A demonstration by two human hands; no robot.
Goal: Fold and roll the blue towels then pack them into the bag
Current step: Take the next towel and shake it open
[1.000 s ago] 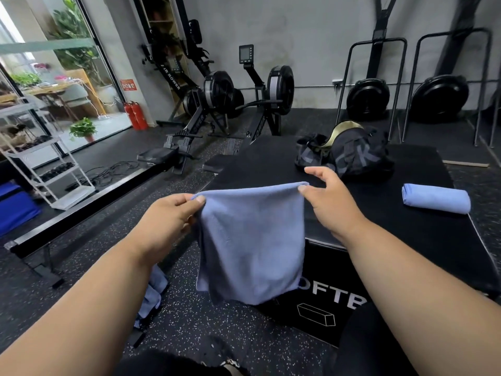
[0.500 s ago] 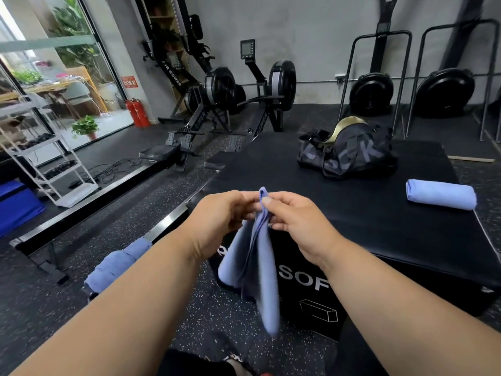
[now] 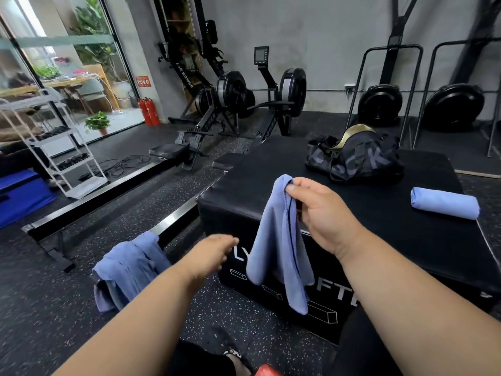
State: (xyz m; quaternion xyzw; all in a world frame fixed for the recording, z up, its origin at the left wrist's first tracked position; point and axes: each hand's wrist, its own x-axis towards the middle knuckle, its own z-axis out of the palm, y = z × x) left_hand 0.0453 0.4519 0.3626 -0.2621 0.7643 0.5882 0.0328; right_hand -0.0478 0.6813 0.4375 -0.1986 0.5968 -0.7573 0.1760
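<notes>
White letters "LY" and "FT" show on the black box's (image 3: 271, 289) front; "ROWER" runs along a rowing machine (image 3: 187, 77)

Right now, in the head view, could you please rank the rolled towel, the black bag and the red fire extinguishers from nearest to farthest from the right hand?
From the right hand, which pinches a hanging towel:
1. Rolled towel, to its right on the black box.
2. Black bag, beyond it, farther back on the box.
3. Red fire extinguishers, far left by the window.

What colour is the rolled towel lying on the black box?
Light blue; the rolled towel shows best in the head view.
</notes>
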